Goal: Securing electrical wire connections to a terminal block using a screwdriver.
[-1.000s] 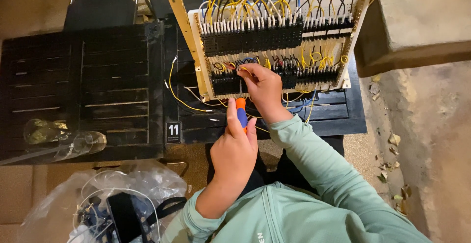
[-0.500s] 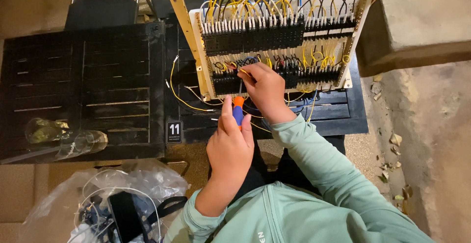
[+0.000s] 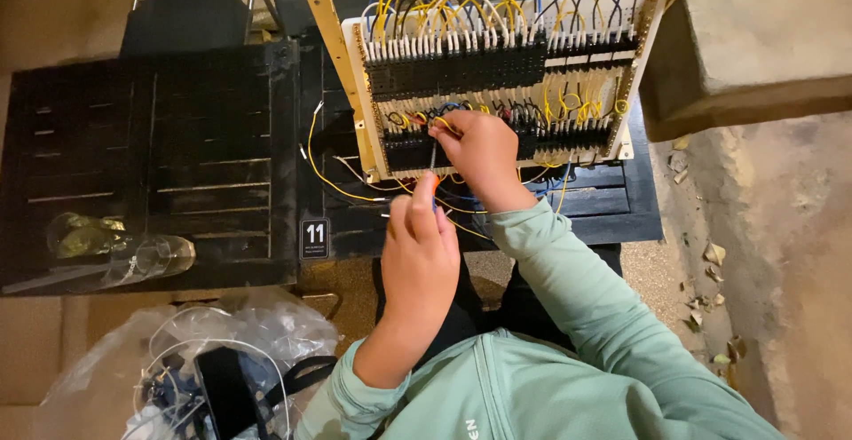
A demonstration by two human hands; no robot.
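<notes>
The left hand is closed around a screwdriver pointing to twelve o'clock at the wiring panel, where the right hand pinches a yellow wire.

i see a white terminal board, propped tilted on a black crate, crowded with rows of black connector blocks and looping yellow, black and blue wires. a thin screwdriver stands against its lower row, beside a yellow wire pinched there.
</notes>
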